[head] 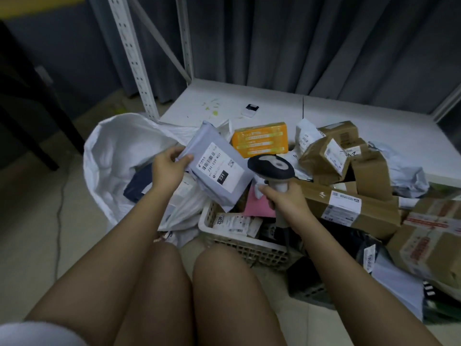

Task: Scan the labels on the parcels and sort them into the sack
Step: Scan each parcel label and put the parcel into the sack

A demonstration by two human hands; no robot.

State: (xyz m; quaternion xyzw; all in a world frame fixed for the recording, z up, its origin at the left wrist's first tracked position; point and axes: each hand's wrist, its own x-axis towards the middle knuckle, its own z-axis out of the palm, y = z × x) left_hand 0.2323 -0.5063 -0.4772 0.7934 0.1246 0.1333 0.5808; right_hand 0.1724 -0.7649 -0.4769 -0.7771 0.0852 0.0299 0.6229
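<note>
My left hand (169,166) grips the left edge of a pale grey poly-mailer parcel (212,151), held tilted with its white shipping label (220,167) facing up. In my right hand (282,198) is a handheld barcode scanner (270,166), its dark head just right of the label and aimed at it. The open white sack (117,151) lies on the floor at the left, under and behind the parcel, with a dark blue packet and other parcels inside.
A cream plastic basket (247,248) with labelled packets sits in front of my knees. Brown cartons (349,208) and grey mailers pile up at the right. An orange box (260,139) rests on the low white shelf board (274,103). A metal rack upright (134,58) rises behind the sack.
</note>
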